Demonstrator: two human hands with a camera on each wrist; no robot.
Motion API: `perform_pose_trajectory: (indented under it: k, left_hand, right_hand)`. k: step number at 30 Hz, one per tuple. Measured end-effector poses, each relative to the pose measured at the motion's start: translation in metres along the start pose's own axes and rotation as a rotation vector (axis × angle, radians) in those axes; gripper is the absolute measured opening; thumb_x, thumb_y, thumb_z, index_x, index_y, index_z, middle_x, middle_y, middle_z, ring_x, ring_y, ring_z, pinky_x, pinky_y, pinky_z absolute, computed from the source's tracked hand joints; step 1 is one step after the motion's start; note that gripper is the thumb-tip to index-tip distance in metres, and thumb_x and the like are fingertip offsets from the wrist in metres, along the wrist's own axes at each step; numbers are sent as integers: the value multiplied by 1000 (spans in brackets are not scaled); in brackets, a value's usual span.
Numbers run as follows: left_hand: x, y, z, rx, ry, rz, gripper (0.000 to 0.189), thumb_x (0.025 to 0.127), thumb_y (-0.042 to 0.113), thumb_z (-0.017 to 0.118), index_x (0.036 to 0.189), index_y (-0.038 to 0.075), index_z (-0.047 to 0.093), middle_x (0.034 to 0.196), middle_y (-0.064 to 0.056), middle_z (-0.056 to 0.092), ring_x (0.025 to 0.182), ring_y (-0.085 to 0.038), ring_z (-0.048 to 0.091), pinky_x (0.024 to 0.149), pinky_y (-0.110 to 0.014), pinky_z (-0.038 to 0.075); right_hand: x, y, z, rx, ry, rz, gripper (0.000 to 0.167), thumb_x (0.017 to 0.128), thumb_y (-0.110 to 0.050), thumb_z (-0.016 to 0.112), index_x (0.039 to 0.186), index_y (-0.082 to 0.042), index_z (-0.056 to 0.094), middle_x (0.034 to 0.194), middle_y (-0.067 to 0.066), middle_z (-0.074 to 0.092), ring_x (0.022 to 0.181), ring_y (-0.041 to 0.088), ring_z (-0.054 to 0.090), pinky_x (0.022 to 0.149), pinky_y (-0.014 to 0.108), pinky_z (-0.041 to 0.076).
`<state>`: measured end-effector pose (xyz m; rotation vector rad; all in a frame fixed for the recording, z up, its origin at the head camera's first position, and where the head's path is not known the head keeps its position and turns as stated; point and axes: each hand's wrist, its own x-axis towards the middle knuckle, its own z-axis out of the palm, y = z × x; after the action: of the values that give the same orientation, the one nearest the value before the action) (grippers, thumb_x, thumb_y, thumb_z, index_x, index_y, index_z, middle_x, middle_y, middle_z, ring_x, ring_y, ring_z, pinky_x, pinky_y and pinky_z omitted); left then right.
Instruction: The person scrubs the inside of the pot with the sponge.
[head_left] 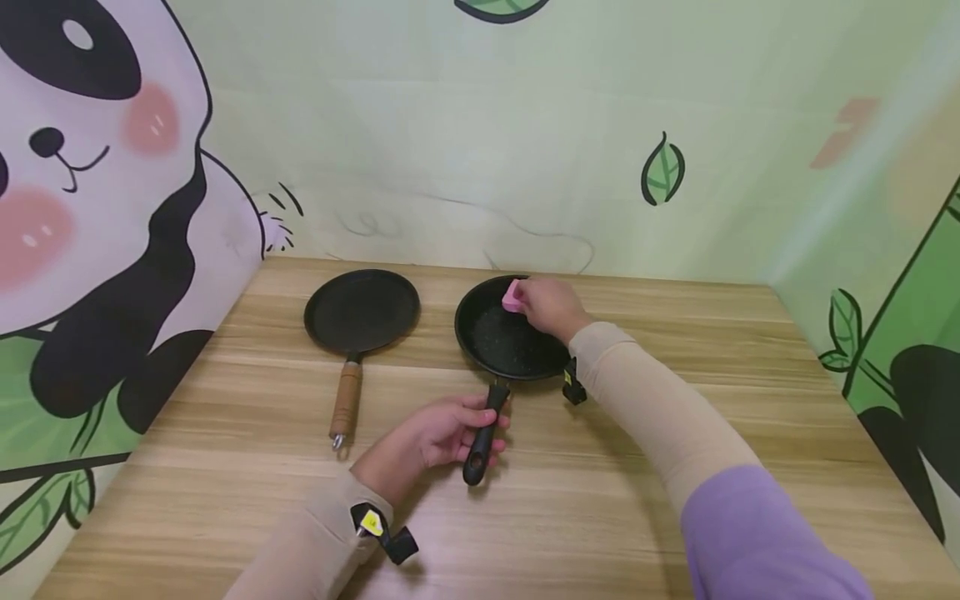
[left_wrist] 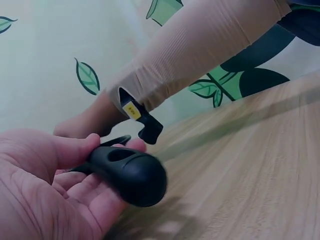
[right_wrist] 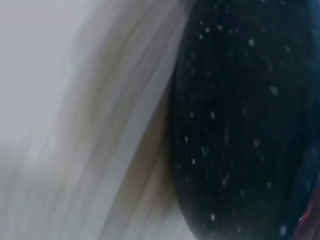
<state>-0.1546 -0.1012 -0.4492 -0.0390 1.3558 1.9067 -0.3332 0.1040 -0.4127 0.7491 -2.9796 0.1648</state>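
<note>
A black frying pan with speckles on its surface stands on the wooden table. My left hand holds its black handle, the thumb on top and the fingers underneath. The left wrist view shows the rounded handle end close up in the same hand. Over the pan's far side, my right hand pinches a small pink sponge against the inside of the pan. In the right wrist view only the pan's dark speckled side shows, blurred; the sponge is hidden there.
To the left lies a flat black griddle pan with a brown wooden handle. Behind the table rises a pale green wall with painted leaves. A painted panda covers the left wall.
</note>
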Motion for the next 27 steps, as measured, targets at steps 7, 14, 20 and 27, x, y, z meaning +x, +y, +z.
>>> perform_pose_trajectory:
  k: [7, 14, 20, 27]
  left_hand:
    - [4, -5, 3, -42, 24, 38, 36, 107, 8, 44, 142, -3, 42, 97, 1, 69, 75, -14, 70, 70, -34, 59]
    - [4, -5, 4, -68, 47, 51, 37, 107, 9, 45, 143, -2, 42, 97, 0, 68, 75, -14, 70, 70, -34, 60]
    - [2, -3, 6, -68, 58, 54, 40, 107, 9, 44, 146, -3, 40, 96, -1, 67, 74, -14, 69, 69, -34, 60]
    - [4, -1, 10, -50, 70, 40, 42, 107, 9, 46, 146, -1, 39, 97, -1, 66, 74, -15, 69, 72, -36, 60]
  right_hand:
    - [-18, 11, -1, -23, 25, -98, 20, 98, -16, 65, 113, -4, 72, 110, 12, 73, 105, 29, 67, 99, 44, 48]
    - [-55, 11, -1, 25, 72, -140, 22, 98, -18, 67, 114, -5, 71, 115, 12, 71, 107, 30, 64, 94, 44, 47]
    - [-77, -2, -1, 102, 101, -112, 23, 99, -22, 67, 116, -7, 70, 122, 15, 67, 108, 36, 60, 94, 47, 48]
    - [-75, -35, 6, 61, 77, -187, 22, 100, -27, 65, 114, -12, 73, 121, 10, 68, 107, 32, 62, 93, 46, 50]
